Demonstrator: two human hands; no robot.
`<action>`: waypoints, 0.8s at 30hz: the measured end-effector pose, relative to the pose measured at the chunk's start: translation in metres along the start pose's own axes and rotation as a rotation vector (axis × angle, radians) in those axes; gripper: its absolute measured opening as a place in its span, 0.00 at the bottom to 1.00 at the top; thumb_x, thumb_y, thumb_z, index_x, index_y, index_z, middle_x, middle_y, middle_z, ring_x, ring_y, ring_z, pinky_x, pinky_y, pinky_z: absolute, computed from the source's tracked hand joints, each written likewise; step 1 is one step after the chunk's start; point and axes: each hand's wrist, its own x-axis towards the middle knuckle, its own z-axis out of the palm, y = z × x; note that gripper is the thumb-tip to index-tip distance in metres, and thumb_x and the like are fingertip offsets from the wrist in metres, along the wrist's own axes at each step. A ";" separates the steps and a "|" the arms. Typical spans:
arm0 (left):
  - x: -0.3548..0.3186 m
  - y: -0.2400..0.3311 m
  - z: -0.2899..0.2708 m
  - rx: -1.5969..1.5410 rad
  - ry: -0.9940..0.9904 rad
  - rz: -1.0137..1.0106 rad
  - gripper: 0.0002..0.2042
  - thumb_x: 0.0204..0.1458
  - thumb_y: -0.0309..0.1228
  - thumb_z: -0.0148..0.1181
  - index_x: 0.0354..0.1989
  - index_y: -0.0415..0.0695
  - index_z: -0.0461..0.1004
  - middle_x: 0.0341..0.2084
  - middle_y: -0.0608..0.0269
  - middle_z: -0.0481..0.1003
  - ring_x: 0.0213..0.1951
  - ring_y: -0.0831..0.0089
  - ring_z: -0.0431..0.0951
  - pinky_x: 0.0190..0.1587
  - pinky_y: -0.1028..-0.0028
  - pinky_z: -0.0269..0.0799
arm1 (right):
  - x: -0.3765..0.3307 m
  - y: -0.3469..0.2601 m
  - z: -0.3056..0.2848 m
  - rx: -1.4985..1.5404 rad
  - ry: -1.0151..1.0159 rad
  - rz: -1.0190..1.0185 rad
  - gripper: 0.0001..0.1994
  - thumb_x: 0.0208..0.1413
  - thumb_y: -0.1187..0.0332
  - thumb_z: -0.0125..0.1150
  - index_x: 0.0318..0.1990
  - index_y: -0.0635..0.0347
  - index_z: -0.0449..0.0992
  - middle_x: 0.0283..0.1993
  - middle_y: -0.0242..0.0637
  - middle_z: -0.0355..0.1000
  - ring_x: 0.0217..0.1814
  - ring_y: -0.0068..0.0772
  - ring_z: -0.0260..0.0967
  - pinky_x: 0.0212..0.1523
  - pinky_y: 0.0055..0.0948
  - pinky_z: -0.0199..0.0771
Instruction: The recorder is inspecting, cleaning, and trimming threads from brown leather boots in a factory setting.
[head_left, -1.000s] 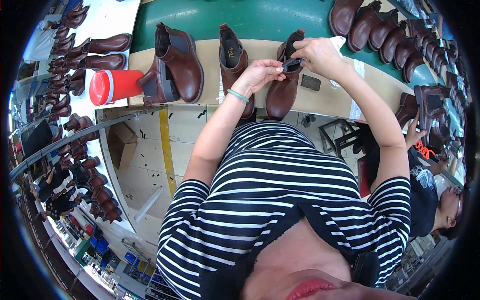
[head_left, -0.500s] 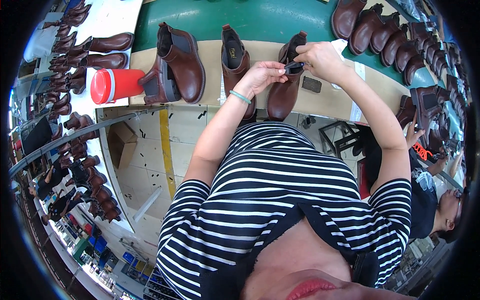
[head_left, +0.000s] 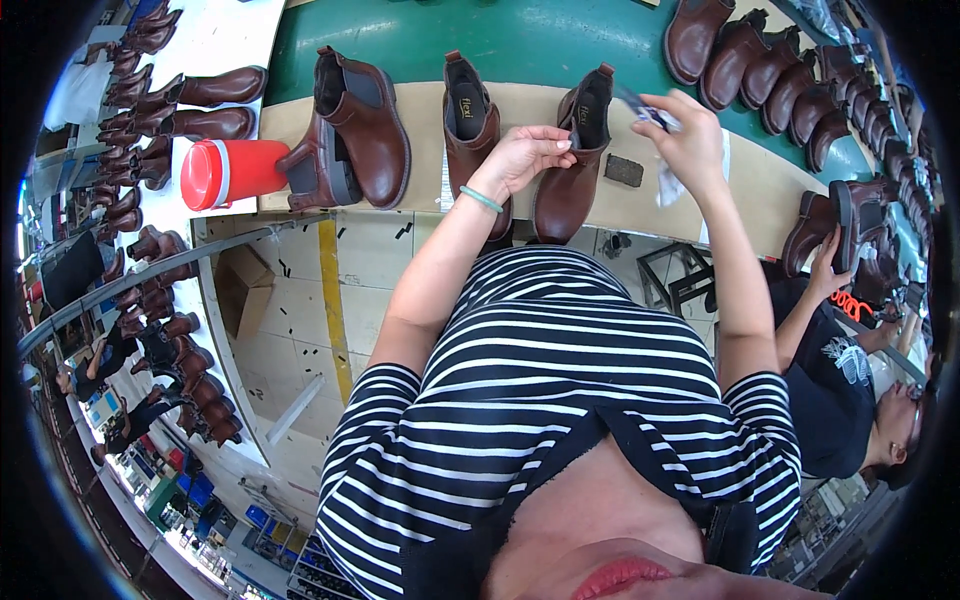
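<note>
A brown ankle boot (head_left: 568,195) stands on the bench straight ahead, its dark lining showing. My left hand (head_left: 525,158), with a pale green bangle at the wrist, pinches at the left edge of that boot's opening. Just right of the boot, my right hand (head_left: 690,140) is raised, closed on a small pointed tool (head_left: 645,112) with a dark blue part. Motion blur hides the tool's exact kind. Another brown boot (head_left: 465,135) stands to the left, partly behind my left hand and forearm.
A dark rectangular block (head_left: 624,170) and some white material (head_left: 668,187) lie near my right hand. Left are a pair of boots (head_left: 365,135) and a red jug (head_left: 235,172). More boots (head_left: 735,65) line the green surface (head_left: 560,40). A co-worker (head_left: 825,390) at right handles a boot.
My right hand has moved right, away from the boot opening, carrying the small tool. My left hand stays at the boot. The co-worker's hand and boot have shifted slightly.
</note>
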 end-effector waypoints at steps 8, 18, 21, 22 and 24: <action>-0.010 0.008 0.024 0.206 0.094 0.129 0.06 0.52 0.23 0.60 0.37 0.35 0.76 0.29 0.57 0.78 0.29 0.72 0.79 0.34 0.76 0.77 | -0.111 0.082 0.102 0.235 0.097 0.946 0.21 0.42 0.57 0.72 0.43 0.59 0.79 0.37 0.44 0.76 0.36 0.42 0.74 0.37 0.35 0.72; 0.022 0.048 0.101 0.893 0.322 0.682 0.13 0.53 0.29 0.61 0.42 0.33 0.74 0.20 0.61 0.75 0.22 0.78 0.75 0.27 0.79 0.72 | -0.101 0.056 0.090 -0.130 0.143 0.656 0.14 0.49 0.63 0.62 0.43 0.56 0.78 0.45 0.44 0.72 0.40 0.48 0.74 0.41 0.42 0.74; 0.051 0.061 0.118 0.858 0.414 0.475 0.15 0.51 0.32 0.63 0.37 0.29 0.75 0.13 0.58 0.74 0.13 0.73 0.75 0.19 0.74 0.71 | -0.098 0.044 0.073 0.080 0.289 0.529 0.11 0.47 0.69 0.60 0.39 0.59 0.79 0.41 0.44 0.70 0.40 0.47 0.72 0.42 0.41 0.72; 0.064 0.063 0.110 0.942 0.389 0.443 0.14 0.50 0.33 0.64 0.30 0.29 0.76 0.12 0.56 0.74 0.12 0.72 0.75 0.19 0.74 0.71 | -0.098 0.047 0.075 0.110 0.357 0.440 0.11 0.44 0.73 0.58 0.37 0.60 0.80 0.36 0.43 0.66 0.38 0.42 0.68 0.42 0.37 0.70; 0.075 0.058 0.104 0.962 0.435 0.452 0.10 0.50 0.27 0.61 0.29 0.29 0.75 0.16 0.56 0.75 0.16 0.72 0.77 0.21 0.74 0.74 | -0.103 0.054 0.078 0.211 0.356 0.434 0.12 0.44 0.74 0.57 0.38 0.60 0.80 0.36 0.42 0.65 0.38 0.40 0.67 0.42 0.35 0.69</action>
